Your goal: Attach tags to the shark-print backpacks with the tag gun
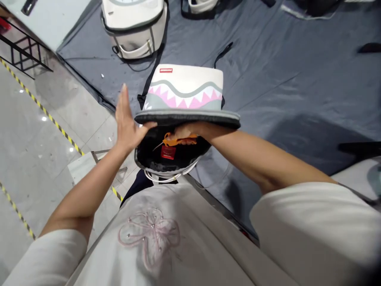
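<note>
A white backpack (186, 89) with a pink and grey shark-mouth print stands open in front of me at the edge of the grey cloth. My left hand (126, 119) is stretched out flat, its thumb resting on the left rim of the open flap. Inside the black-lined opening, my right hand (187, 133) is closed on small orange scissors (175, 140). A red tag (168, 152) hangs just below the scissors on the lining.
A second white backpack (135, 28) lies at the back left on the grey cloth (282, 71), and part of a third (202, 4) shows at the top. To the left is glossy floor with yellow-black tape (44, 111) and a black metal rack (20, 49).
</note>
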{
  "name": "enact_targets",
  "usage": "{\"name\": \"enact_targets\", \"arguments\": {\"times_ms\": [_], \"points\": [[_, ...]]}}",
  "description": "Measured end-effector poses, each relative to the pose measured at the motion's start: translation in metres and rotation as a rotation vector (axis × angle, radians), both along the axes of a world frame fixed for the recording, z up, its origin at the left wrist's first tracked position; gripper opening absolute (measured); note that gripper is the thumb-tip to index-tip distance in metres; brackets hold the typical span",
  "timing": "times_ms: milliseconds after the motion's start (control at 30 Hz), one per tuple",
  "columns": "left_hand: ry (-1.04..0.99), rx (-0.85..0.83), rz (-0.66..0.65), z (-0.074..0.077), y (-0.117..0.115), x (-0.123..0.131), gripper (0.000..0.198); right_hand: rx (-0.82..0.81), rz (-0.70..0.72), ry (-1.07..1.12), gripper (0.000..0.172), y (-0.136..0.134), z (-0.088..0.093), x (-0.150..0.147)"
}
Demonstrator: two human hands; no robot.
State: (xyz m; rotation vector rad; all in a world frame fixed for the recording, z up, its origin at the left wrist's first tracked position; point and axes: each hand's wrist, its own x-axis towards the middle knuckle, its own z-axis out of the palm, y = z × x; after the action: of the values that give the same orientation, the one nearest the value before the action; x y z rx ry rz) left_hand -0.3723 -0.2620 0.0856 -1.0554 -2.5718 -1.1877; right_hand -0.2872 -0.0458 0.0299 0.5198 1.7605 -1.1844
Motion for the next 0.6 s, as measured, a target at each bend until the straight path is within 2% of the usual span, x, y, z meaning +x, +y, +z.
{"name": "enact_targets", "arguments": {"times_ms": [67,133,200,300,367,433,533,600], "points": [[-0.164,0.050,-0.041,-0.005,0.034,-0.026,0.058,0.098,0.160,-0.134,0.042,-0.006,0.011,0.002],[-0.265,0.103,-0.037,-0.011,0.063,-0.043,0.044,0.176,0.216,-0.091,0.045,-0.010,0.021,0.005],[-0.299,0.141,-0.043,-0.013,0.086,-0.048,0.039,0.196,0.246,-0.023,0.047,-0.012,0.028,0.011],[-0.287,0.189,-0.102,-0.005,0.114,-0.040,0.035,0.147,0.343,-0.107,0.048,-0.008,0.034,0.034],[-0.275,0.253,-0.149,0.000,0.132,-0.029,0.032,0.184,0.286,-0.108,0.048,0.005,0.039,0.058],[-0.295,0.332,-0.184,-0.001,0.150,-0.020,0.028,0.294,0.151,-0.067,0.049,0.022,0.046,0.087],[-0.444,0.419,-0.160,-0.018,0.179,-0.020,0.028,0.456,-0.017,-0.102,0.048,0.040,0.055,0.135],[-0.593,0.463,-0.109,-0.036,0.196,-0.031,0.031,0.626,-0.150,-0.104,0.048,0.039,0.057,0.162]]}}
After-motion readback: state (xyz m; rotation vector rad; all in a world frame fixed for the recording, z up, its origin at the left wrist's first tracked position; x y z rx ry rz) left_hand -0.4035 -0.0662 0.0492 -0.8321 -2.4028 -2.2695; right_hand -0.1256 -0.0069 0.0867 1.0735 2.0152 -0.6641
